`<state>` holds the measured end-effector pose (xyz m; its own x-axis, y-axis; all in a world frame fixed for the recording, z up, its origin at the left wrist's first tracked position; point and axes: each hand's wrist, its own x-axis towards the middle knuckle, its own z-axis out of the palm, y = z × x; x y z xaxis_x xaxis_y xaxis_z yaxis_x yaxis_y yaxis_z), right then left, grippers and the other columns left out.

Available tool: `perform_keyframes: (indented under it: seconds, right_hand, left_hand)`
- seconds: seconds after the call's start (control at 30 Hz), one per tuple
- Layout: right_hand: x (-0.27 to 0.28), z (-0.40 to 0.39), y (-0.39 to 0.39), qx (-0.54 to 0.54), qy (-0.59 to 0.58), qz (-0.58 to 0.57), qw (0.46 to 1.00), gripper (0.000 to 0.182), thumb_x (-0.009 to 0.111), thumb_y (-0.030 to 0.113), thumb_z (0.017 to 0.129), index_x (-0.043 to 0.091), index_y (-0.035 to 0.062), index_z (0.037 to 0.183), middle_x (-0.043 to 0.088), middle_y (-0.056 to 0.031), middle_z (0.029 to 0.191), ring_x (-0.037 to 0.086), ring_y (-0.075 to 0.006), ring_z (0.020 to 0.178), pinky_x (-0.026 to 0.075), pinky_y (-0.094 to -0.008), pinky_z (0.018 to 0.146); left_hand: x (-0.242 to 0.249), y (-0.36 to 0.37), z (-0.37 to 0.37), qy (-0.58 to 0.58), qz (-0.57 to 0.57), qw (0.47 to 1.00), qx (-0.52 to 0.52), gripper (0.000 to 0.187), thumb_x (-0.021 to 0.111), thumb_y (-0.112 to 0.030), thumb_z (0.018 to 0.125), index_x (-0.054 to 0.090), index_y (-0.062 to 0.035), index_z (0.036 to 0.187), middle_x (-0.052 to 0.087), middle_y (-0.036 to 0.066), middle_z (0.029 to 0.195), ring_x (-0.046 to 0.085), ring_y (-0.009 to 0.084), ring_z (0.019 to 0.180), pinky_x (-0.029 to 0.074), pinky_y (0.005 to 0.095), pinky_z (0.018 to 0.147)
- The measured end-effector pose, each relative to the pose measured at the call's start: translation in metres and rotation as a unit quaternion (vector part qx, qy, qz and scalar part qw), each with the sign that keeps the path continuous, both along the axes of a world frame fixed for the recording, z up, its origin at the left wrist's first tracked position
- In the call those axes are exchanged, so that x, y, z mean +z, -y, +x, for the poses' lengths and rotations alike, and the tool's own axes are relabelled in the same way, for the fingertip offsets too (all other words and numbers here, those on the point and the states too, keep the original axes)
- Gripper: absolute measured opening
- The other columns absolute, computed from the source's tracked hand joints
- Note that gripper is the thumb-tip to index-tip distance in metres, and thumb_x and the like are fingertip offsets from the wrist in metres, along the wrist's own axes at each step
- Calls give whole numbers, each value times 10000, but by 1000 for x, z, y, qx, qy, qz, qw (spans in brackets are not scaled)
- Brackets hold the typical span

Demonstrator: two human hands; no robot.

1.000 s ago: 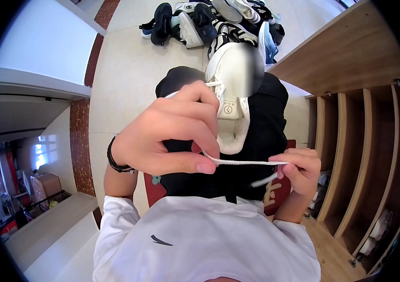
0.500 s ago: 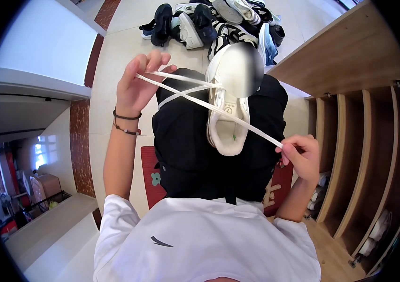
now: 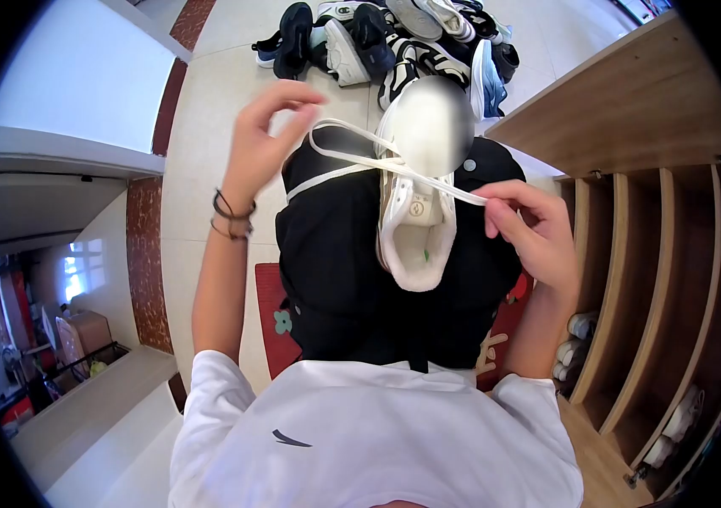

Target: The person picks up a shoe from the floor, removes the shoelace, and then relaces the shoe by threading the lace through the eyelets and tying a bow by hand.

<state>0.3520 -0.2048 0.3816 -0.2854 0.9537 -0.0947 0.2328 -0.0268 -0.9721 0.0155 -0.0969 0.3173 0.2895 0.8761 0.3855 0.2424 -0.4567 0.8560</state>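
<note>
A white shoe (image 3: 418,264) rests on my lap between my thighs, its opening toward me and its toe pointing away. Part of its front is blurred over. My right hand (image 3: 534,227), to the right of the shoe, pinches a white shoelace (image 3: 348,157) and holds it drawn out from the eyelets. On the left side the lace makes a loose loop, with another strand lying across my dark trousers. My left hand (image 3: 271,127) is raised just left of that loop, apart from it, slightly smeared by motion. Its thumb and fingers are parted, with nothing visible between them.
A heap of shoes (image 3: 377,51) lies on the tiled floor ahead. To the right stands a wooden cabinet (image 3: 631,279) with dividers, some shoes inside, and an open door panel (image 3: 623,85). A red mat (image 3: 272,305) lies under me.
My left hand has let go of the lace, which now sags into a loop. My right hand has moved up and slightly left, still pinching lace.
</note>
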Motion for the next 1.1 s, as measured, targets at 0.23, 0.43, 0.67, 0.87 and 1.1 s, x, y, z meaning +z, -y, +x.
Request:
perform_keyframes:
  seconds: [0.23,0.43,0.67,0.87,1.1]
  right_hand:
    - [3,-30,-30,9,-35,8,999,138,658,79,942,701,-27,1020,668,-10,741,584,-41,674,418,-194,609]
    - [-10,-23,-33,-12,5,-5,1000,153,719,126,916,701,-23,943,666,-4,720,572,-26,634,416,-188,582]
    - [-19,-36,-39,-20,13,13,1000,162,738,136,901,704,-22,897,651,-2,683,540,-18,611,414,-189,571]
    - [-19,-40,-33,-93,106,68,988,210,758,175,872,686,-19,911,644,-36,723,527,-84,641,438,-242,608]
    - [-25,-54,-1,-102,312,189,926,463,767,240,808,602,-2,1166,624,-159,1106,621,-309,920,513,-385,806]
  left_hand:
    - [60,40,81,-134,52,980,-139,227,768,-111,840,724,-25,1045,700,79,943,645,218,878,526,310,766]
    - [51,30,56,-114,-46,984,-129,122,737,-109,878,721,-21,961,683,70,875,647,209,825,519,307,730]
    - [56,34,74,-182,81,968,-154,148,758,-199,860,720,-87,950,683,54,819,611,223,744,440,346,772]
    - [47,34,80,-174,-2,973,-150,87,729,-97,867,704,-34,920,675,86,777,633,245,693,493,331,665]
    - [39,54,88,-115,-44,989,-86,73,710,-48,856,699,-5,914,663,95,787,656,191,683,517,283,622]
